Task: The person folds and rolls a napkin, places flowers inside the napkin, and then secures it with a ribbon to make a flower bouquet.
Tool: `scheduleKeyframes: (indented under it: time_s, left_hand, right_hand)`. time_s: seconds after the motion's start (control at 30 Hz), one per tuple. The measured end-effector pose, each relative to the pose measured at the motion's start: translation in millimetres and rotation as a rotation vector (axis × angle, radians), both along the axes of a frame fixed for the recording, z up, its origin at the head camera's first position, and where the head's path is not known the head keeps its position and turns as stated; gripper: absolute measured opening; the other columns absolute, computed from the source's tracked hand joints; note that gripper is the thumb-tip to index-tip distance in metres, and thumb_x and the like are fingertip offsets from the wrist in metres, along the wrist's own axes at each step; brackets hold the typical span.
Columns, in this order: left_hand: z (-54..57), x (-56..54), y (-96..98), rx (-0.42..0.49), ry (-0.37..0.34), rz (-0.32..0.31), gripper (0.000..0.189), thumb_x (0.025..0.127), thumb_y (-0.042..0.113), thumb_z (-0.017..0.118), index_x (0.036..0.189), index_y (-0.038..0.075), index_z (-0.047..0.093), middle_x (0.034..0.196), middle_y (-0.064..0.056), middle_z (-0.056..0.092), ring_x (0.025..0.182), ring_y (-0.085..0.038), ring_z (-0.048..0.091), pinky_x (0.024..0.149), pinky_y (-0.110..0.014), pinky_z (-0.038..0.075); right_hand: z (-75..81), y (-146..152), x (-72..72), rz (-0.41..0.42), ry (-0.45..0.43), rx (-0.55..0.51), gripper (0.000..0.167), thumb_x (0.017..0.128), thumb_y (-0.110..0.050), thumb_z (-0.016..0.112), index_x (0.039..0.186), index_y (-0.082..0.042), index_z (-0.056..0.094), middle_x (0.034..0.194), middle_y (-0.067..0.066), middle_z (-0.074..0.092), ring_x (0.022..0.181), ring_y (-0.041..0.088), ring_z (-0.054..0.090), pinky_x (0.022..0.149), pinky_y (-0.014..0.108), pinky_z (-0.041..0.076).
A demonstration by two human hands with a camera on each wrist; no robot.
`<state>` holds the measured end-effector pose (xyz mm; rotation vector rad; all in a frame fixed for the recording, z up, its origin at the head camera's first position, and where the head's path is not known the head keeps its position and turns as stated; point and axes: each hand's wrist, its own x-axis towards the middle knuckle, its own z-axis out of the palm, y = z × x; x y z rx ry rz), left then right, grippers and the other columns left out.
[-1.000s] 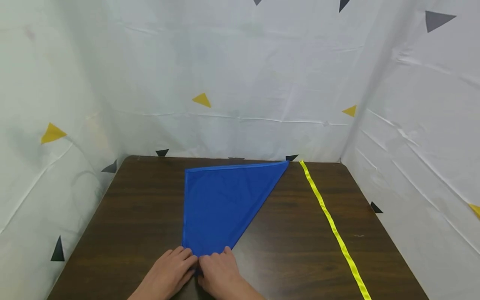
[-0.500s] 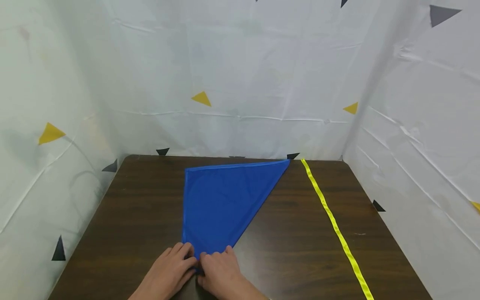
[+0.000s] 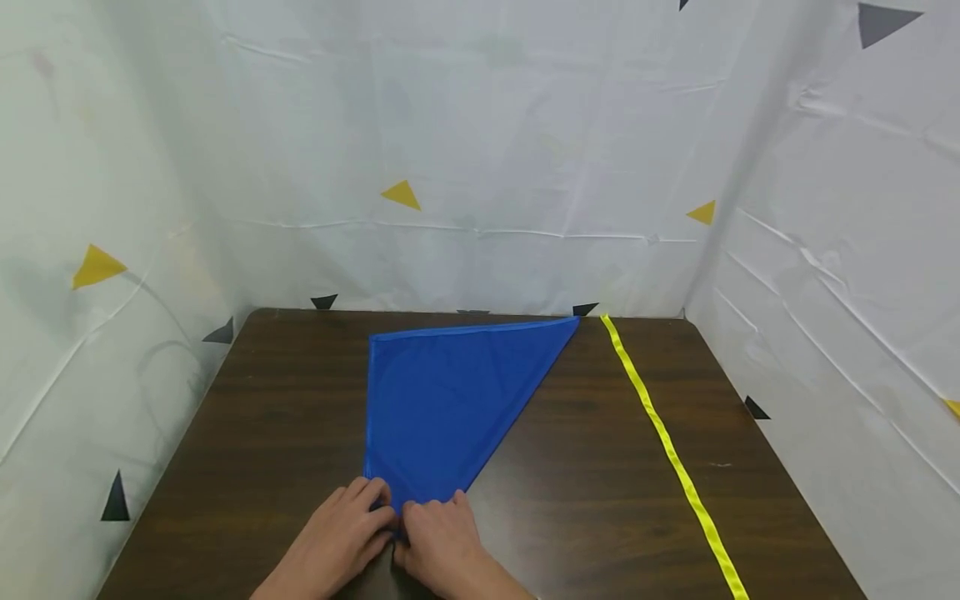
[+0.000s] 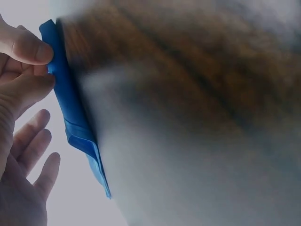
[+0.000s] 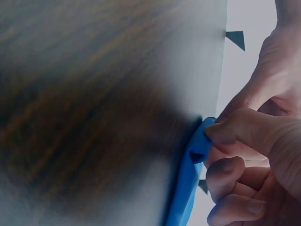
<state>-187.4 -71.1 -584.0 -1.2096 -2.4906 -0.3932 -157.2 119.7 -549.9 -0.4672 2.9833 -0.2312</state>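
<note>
A blue cloth lies flat on the dark wooden table. It is wide at the far side, with a long point to the back right, and narrows towards me. At its near end it is turned over into a small roll, seen in the left wrist view. My left hand holds this end, thumb against the roll and the other fingers spread loosely beyond. Close beside it, my right hand pinches the same end, thumb on the rolled edge and fingers curled. In the head view both hands cover the roll.
A yellow ribbon runs lengthwise along the right side of the table. White sheeting with yellow and dark triangles encloses the back and both sides.
Both hands have edged slightly forward along the cloth's near end, the left hand more. The cloth's far part and the ribbon keep their places; the view has tilted a little.
</note>
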Motion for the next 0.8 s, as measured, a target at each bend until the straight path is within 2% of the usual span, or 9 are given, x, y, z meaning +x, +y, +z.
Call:
scheduleKeyframes:
  time_s: [0.17,0.27,0.43,0.57,0.7,0.8]
  left_hand:
    - [-1.0,0.4,2.1,0.019,0.031,-0.024,0.026,0.082,0.021,0.093,0.093,0.029,0.071,0.106,0.01,0.057,0.092,-0.009,0.049,0.077,-0.032,0.049]
    - [-2.8,1.9,4.0,-0.002,0.037,-0.023,0.026,0.083,0.024,0.093,0.096,0.028,0.072,0.104,0.01,0.059,0.092,-0.009,0.051,0.076,-0.032,0.049]
    - [-4.6,1.3,6.4,-0.048,-0.02,0.039,0.023,0.087,0.026,0.091,0.1,0.031,0.073,0.102,0.013,0.058,0.091,-0.008,0.049,0.075,-0.031,0.045]
    - [-3.4,-1.6,8.0,-0.069,-0.067,0.074,0.02,0.088,0.027,0.089,0.098,0.033,0.073,0.099,0.014,0.055,0.088,-0.007,0.046,0.072,-0.028,0.039]
    - [-1.0,-4.0,10.1,-0.084,-0.05,0.076,0.017,0.086,0.028,0.09,0.092,0.033,0.075,0.094,0.015,0.054,0.085,-0.006,0.044,0.072,-0.026,0.037]
    - [1.6,-4.3,11.9,-0.096,-0.05,0.085,0.016,0.086,0.029,0.09,0.088,0.034,0.076,0.093,0.016,0.054,0.084,-0.005,0.044,0.072,-0.026,0.038]
  right_hand:
    - [1.9,1.8,-0.9,-0.005,-0.007,-0.016,0.036,0.091,-0.033,0.08,0.068,-0.021,0.055,0.059,-0.005,0.052,0.056,0.014,0.048,0.072,0.039,0.041]
    - [1.7,2.9,-3.0,-0.013,-0.035,-0.017,0.038,0.092,-0.032,0.079,0.066,-0.021,0.054,0.059,-0.005,0.051,0.057,0.014,0.048,0.073,0.039,0.04]
    - [-2.0,6.2,-8.9,-0.02,-0.052,-0.029,0.038,0.094,-0.031,0.079,0.066,-0.022,0.055,0.06,-0.006,0.052,0.058,0.013,0.048,0.073,0.038,0.043]
    - [-5.9,8.9,-11.8,-0.011,-0.035,-0.067,0.025,0.093,-0.029,0.081,0.078,-0.022,0.063,0.068,-0.008,0.061,0.061,0.01,0.053,0.066,0.033,0.046]
    - [-7.7,9.9,-12.1,-0.004,0.015,-0.1,0.013,0.09,-0.024,0.083,0.084,-0.023,0.071,0.075,-0.007,0.069,0.064,0.009,0.06,0.059,0.029,0.046]
    - [-8.9,8.8,-11.4,-0.009,0.011,-0.08,0.018,0.089,-0.028,0.084,0.082,-0.022,0.069,0.075,-0.006,0.068,0.064,0.011,0.061,0.057,0.031,0.047]
